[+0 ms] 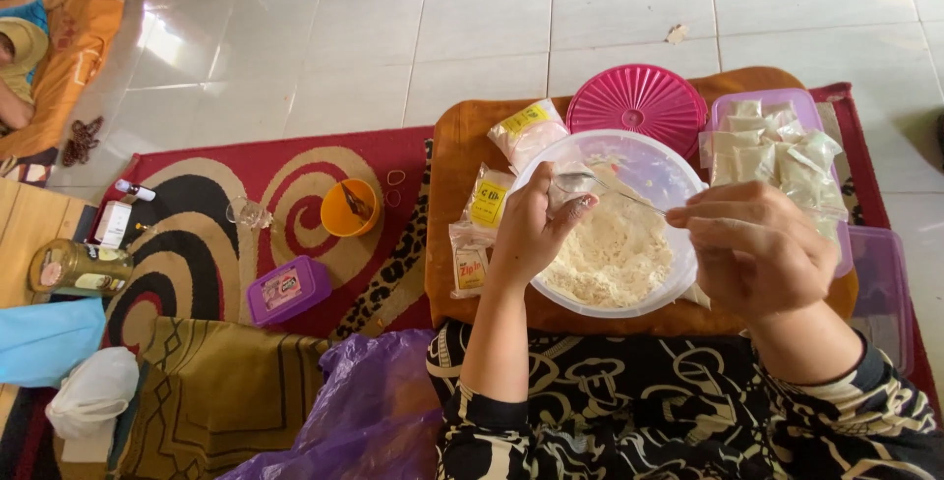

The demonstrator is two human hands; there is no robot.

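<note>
White floor tiles carry a red patterned rug (295, 170), and on it a brown mat (452, 244) bears a clear plastic bowl (678, 185) of pale flour-like powder (615, 254). Over the bowl's near-left side the left hand (531, 229) has its grip pinched shut on what looks like a small clear bag (570, 185), mouth facing right. The right hand (757, 249) has closed fingers on a thin spoon (624, 193), whose long axis runs leftward and slightly up from the grip, its bowl end right at the bag's mouth. Powder lies just below both hands. Filled packets sit in a purple tray (728, 104) behind the right hand.
</note>
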